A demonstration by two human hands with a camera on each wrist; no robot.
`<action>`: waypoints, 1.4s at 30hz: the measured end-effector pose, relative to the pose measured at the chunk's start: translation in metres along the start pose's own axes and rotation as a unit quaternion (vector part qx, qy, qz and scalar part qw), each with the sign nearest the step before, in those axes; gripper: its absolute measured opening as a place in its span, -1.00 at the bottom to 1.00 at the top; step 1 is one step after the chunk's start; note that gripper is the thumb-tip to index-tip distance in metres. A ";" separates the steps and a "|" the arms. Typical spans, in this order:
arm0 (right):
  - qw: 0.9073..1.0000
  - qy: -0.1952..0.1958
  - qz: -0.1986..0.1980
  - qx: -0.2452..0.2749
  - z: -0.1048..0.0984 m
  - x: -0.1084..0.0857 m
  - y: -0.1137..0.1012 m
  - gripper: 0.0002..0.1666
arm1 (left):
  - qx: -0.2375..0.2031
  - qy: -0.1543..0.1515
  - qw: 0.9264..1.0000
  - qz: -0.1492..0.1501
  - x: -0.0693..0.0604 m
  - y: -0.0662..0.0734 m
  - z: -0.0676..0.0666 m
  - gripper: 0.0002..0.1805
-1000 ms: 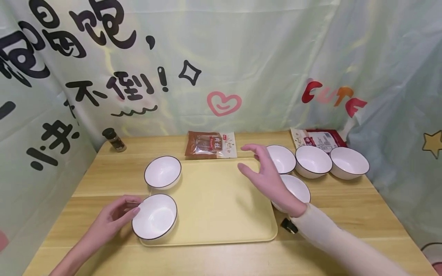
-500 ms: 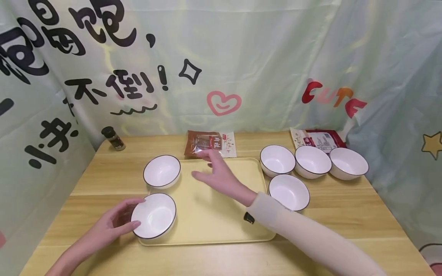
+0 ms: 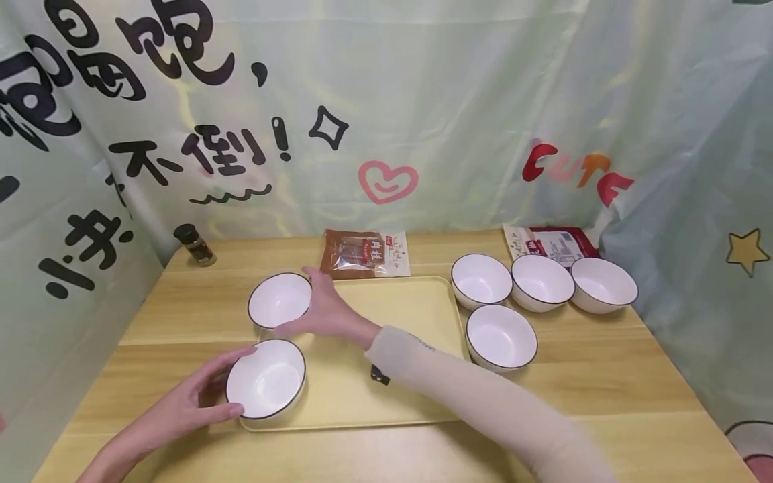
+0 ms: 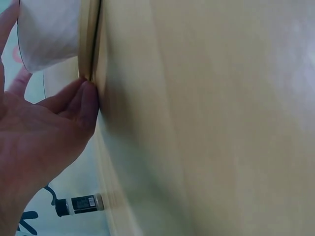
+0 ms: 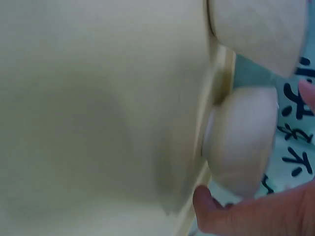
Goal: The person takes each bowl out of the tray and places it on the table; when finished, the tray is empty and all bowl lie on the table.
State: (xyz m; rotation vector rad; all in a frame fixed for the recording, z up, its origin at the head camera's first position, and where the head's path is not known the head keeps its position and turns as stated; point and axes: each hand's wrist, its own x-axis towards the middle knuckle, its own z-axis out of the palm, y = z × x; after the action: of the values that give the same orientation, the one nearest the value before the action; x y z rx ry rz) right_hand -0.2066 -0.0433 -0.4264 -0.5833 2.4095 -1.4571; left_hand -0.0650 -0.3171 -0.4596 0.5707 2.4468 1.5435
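One dark-rimmed bowl (image 3: pixel 266 379) sits at the lower left of the frame, over a corner of the yellow tray (image 3: pixel 398 409), held by the left hand (image 3: pixel 199 392), its grip curved round the left side. Just above, the right hand (image 3: pixel 326 308) has a wide grip, thumb and forefinger spread beside a second bowl (image 3: pixel 276 299); I cannot tell whether they touch it. Right of centre stand four more bowls (image 3: pixel 501 335). Farther back on the wooden bench (image 3: pixel 610 376) are a dark-capped jar (image 3: pixel 194 245), a brown packet (image 3: pixel 359 256) and a red-and-white packet (image 3: pixel 558 246).
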 end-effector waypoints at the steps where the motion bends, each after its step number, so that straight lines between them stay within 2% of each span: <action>1: 1.000 0.004 0.001 0.000 0.005 0.002 0.000 0.55 | 0.003 0.000 1.000 -0.004 -0.001 0.001 0.000 -0.12; 6: 1.000 0.028 0.007 -0.012 0.022 0.007 -0.004 0.57 | 0.005 -0.004 1.000 -0.002 -0.002 0.005 0.002 -0.11; 13: 0.998 0.049 0.020 -0.024 0.030 0.011 -0.007 0.57 | 0.017 -0.006 1.000 -0.013 0.001 0.008 0.003 -0.11; 20: 0.997 0.051 0.027 -0.042 0.029 0.012 -0.008 0.58 | 0.017 -0.002 1.000 -0.017 0.002 0.007 0.003 -0.10; 27: 0.997 0.048 0.017 -0.055 0.033 0.014 -0.003 0.55 | 0.021 0.002 1.000 -0.019 -0.003 0.004 0.004 -0.09; 37: 0.997 0.066 0.038 -0.007 0.025 0.015 -0.002 0.53 | 0.024 0.004 1.000 -0.015 -0.003 0.003 0.001 -0.09; 42: 0.997 0.071 0.041 -0.002 0.016 0.012 -0.007 0.54 | 0.029 0.004 1.000 -0.006 0.000 0.004 0.000 -0.07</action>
State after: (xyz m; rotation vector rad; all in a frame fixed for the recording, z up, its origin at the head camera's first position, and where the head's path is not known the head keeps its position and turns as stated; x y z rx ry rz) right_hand -0.2096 -0.0641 -0.4279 -0.3877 2.5104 -1.5064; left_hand -0.0640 -0.3163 -0.4562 0.5589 2.5027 1.4776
